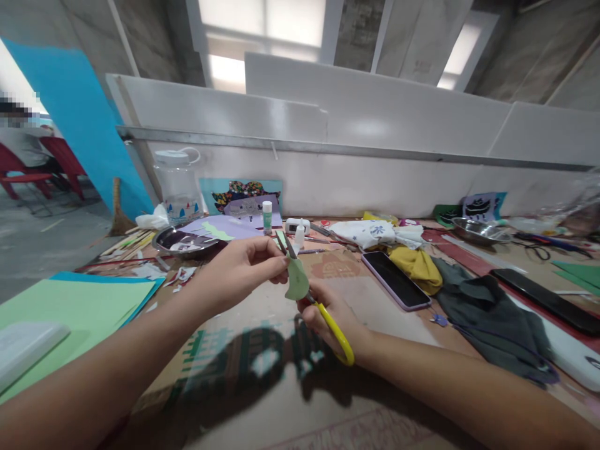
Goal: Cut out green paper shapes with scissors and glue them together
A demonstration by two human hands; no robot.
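Note:
My left hand [250, 269] pinches the left edge of a small light green paper piece [297, 280] with a curved outline. In my right hand [334, 312] is a pair of scissors with yellow handles [338, 337]. Their metal blades stick up past the top of the paper, slightly parted, and the paper hides part of them. Both hands are held above the cardboard-covered table [262, 412], close together near the middle of the view. Some fingers of my right hand are hidden behind the handles and the paper.
Left lie green and blue paper sheets [107, 300] under a white case [28, 347]. Behind my hands stand a glue stick [267, 219], a small white bottle [299, 234] and a metal tray [180, 250]. A phone [396, 281] and dark cloth [482, 319] lie right. A person sits far left.

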